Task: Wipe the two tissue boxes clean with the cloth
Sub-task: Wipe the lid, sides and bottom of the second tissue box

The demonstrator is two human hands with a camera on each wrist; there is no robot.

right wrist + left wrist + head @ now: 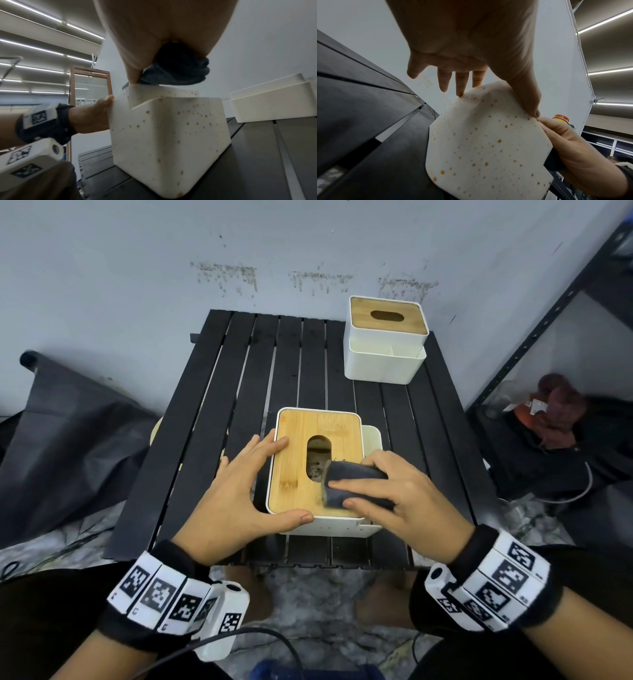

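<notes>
A white tissue box (329, 527) with a bamboo lid (291, 474) and an oval slot stands near the table's front edge; its white sides (488, 142) (168, 135) carry small orange-brown specks. My left hand (239, 491) steadies its left side, fingers straight along the lid's edge, thumb on the near corner. My right hand (394, 494) grips a folded dark grey cloth (346, 481) (180, 71) and presses it on the lid's right part beside the slot. A second white box (383, 361) with a bamboo lid stands at the far right of the table.
The black slatted table (205, 412) stands against a pale scuffed wall. A black metal shelf (555, 313) rises at the right, with dark red cloth and clutter at its foot. A black bag (68, 440) lies on the floor at the left.
</notes>
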